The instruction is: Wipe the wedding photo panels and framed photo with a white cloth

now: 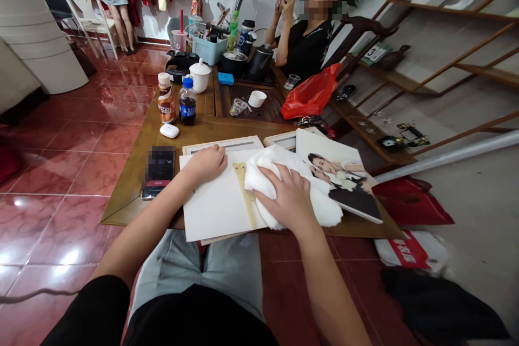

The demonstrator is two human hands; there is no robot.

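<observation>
A white picture panel (pixel 217 200) lies across the table's near edge, with a narrow yellowish-tan image down its right part. On the panel's upper area rests my left hand (pixel 208 162), fingers loosely bent and nothing seen in them. My right hand (pixel 287 194) is closed over a bunched white cloth (pixel 263 173), pressing it onto the panel beside the tan image. More of the cloth spreads out to the right, touching a photo print panel (pixel 348 173) that shows two people. Light wooden frames (pixel 223 145) show behind the white panel.
Left of the panel lies a phone (pixel 159 173). Behind it are a white earbud case (pixel 169 130), a dark soda bottle (pixel 187 101) and a coffee bottle (pixel 166 100). A red plastic bag (pixel 311 92) sits near a seated person (pixel 304 38). Wooden shelves (pixel 417 84) stand right.
</observation>
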